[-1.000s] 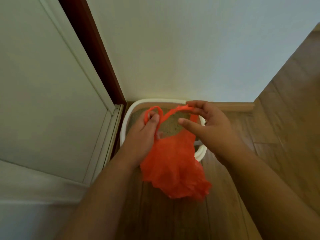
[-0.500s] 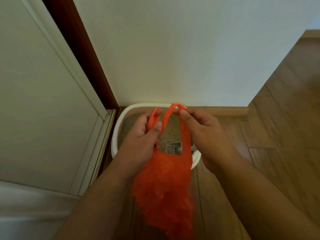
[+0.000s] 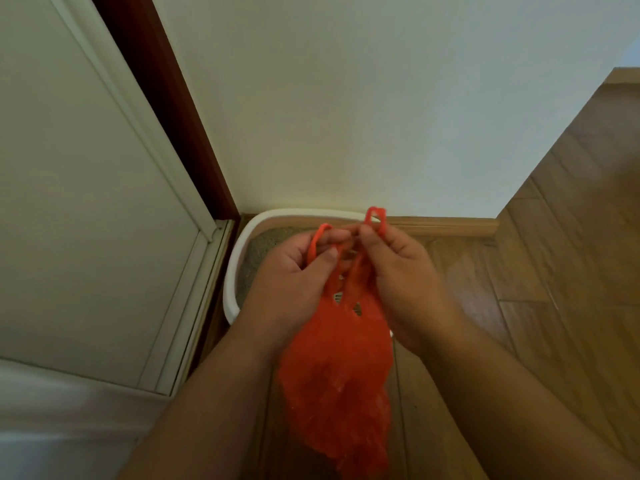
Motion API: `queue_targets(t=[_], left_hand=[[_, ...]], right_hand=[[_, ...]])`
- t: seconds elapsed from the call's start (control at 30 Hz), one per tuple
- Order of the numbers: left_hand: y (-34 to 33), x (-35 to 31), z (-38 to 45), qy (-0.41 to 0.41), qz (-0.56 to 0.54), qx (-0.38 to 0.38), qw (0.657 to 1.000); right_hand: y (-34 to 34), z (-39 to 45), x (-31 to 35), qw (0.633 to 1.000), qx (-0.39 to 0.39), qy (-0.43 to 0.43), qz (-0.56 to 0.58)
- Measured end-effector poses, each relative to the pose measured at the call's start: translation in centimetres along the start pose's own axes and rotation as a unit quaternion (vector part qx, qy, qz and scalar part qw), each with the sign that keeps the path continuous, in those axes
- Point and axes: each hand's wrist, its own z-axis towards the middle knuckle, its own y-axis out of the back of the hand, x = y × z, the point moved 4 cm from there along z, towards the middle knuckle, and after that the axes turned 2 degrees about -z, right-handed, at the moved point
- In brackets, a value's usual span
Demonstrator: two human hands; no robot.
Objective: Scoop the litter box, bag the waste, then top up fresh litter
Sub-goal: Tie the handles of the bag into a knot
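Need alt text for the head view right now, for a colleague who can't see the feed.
Two hands hold an orange plastic bag by its handles above a white litter box in a wall corner: the left hand grips one handle, the right hand pinches the other. The floor is wood.

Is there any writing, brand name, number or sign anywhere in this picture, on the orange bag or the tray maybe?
None: no text can be read anywhere in this view.
Orange bag: plain plastic, no print showing; the left hand and right hand each grip a handle.
Litter box: plain white rim, no label visible.
Wall, door and wooden floor: no signs or marks.
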Motion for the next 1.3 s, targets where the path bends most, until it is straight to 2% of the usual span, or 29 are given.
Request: queue_targets(t=[0.1, 0.17, 0.23, 0.33, 0.37, 0.5, 0.63, 0.7, 0.83, 1.0, 1.1, 1.2, 1.23, 1.3], left_hand=[[1.0, -0.6, 0.3, -0.044, 0.051, -0.021, 0.997], [1.9, -0.6, 0.4, -0.072, 0.094, -0.059, 0.991], [2.3, -0.5, 0.6, -0.065, 0.060, -0.083, 0.993], [2.6, -0.7, 1.1, -0.045, -0.084, -0.067, 0.993], [2.7, -0.7, 1.3, -0.033, -0.102, -0.063, 0.992], [2.6, -0.5, 1.1, 0.002, -0.044, -0.056, 0.997], [2.2, -1.0, 0.8, -0.020, -0.033, -0.014, 0.999], [1.8, -1.3, 0.5, -0.038, -0.007, 0.009, 0.999], [0.8, -0.8, 0.1, -0.062, 0.053, 0.039, 0.996], [0.3, -0.5, 0.0, -0.128, 0.120, 0.067, 0.982], [-0.1, -0.6, -0.2, -0.145, 0.083, 0.083, 0.982], [0.0, -0.6, -0.4, -0.087, -0.013, 0.097, 0.991], [0.1, -0.3, -0.3, -0.053, -0.002, 0.124, 0.991], [0.4, 0.9, -0.4, 0.020, 0.089, 0.221, 0.971]], right_hand=[[1.3, 0.3, 1.3, 0.999, -0.028, 0.004, 0.034], [2.8, 0.5, 1.6, 0.998, -0.057, -0.002, -0.036], [3.8, 0.7, 1.5, 0.992, -0.068, -0.010, -0.108], [3.4, 1.0, 1.5, 0.994, -0.049, -0.026, -0.092], [3.1, 1.1, 1.6, 0.995, -0.033, -0.026, -0.087], [2.9, 1.1, 1.6, 0.988, -0.013, -0.006, -0.153], [3.1, 0.7, 1.6, 0.966, -0.002, 0.008, -0.259], [2.5, 0.3, 1.8, 0.970, 0.003, 0.010, -0.242], [-0.3, -1.1, 2.3, 0.983, 0.117, -0.006, -0.145], [-0.6, -1.4, 1.9, 0.979, 0.063, 0.023, -0.192], [-0.3, -1.2, 2.3, 0.979, 0.053, 0.031, -0.194], [0.2, -0.8, 2.5, 0.996, 0.037, 0.011, -0.085], [0.4, -0.5, 2.8, 0.999, 0.035, 0.010, -0.035], [1.1, 0.0, 3.5, 0.999, 0.034, 0.011, 0.029]])
